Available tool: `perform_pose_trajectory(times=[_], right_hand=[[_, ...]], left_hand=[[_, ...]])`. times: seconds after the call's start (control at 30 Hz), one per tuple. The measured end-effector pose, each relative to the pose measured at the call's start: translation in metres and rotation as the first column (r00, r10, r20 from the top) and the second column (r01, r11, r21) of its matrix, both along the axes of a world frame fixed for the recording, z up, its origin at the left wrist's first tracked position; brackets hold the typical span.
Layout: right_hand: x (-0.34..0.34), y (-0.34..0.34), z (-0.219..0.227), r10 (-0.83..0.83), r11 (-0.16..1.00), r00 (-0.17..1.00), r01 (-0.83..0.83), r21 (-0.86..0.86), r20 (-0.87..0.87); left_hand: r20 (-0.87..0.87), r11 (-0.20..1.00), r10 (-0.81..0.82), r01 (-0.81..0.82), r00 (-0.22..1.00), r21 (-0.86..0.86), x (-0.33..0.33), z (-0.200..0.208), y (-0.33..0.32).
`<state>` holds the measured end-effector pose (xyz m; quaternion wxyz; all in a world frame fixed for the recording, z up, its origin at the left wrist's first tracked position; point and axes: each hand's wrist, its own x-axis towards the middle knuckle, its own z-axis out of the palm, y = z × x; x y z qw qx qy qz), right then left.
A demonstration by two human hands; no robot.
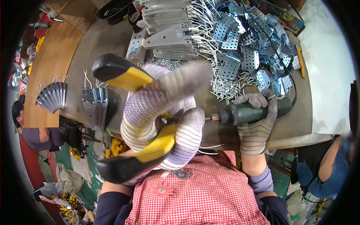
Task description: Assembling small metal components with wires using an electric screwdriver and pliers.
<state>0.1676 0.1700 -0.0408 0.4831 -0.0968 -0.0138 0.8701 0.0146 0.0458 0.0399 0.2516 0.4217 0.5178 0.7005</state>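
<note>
My left hand [144,103], in a striped knit glove, is closed around pliers [152,150] with yellow and black handles, close to the camera. The handles spread apart to the left, one above the other; the jaws are hidden by the fingers. My gloved right hand [257,131] grips a dark green electric screwdriver [243,113] lying sideways, its bit pointing left toward the left hand. A cord runs from its right end. Thin white wires [212,149] stick out below the left hand; what they belong to is hidden.
Behind the hands lie silver screws [228,84], small nuts [165,63], perforated metal plates [249,58] and stacked grey blades with white wires [167,37]. Fanned wired pieces [54,96] and another wired bundle [95,107] lie left. A power strip [135,47] stands behind. Other people sit at both sides.
</note>
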Motion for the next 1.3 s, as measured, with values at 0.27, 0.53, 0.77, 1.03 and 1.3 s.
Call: perform_pose_trajectory(times=[0.27, 0.53, 0.77, 1.03, 1.3], right_hand=[[-0.002, -0.007, 0.001, -0.023, 1.0, 0.994, 0.023, 0.0, 0.105], [0.001, -0.004, -0.002, -0.003, 0.999, 0.999, 0.001, 0.038, 0.05], [-0.002, -0.001, 0.001, -0.038, 0.999, 0.999, 0.038, -0.013, 0.018], [0.001, 0.002, -0.007, -0.006, 0.999, 1.0, 0.006, 0.041, 0.004], [0.05, 0.033, 0.002, -0.006, 0.978, 0.999, -0.003, 0.211, 0.045]], left_hand=[[-0.471, 0.986, 0.168, -0.14, 0.866, 0.094, 0.002, 0.012, 0.019], [-0.206, 0.939, 0.121, -0.045, 0.971, 0.34, -0.003, -0.012, 0.029], [-0.915, 0.794, 0.243, -0.608, 0.321, -0.002, -0.107, -0.058, -0.015], [-0.95, 0.923, -0.16, -0.301, 0.268, -0.241, -0.062, -0.034, -0.006], [-0.656, 0.983, -0.171, 0.085, 0.736, -0.16, -0.074, -0.056, -0.039]])
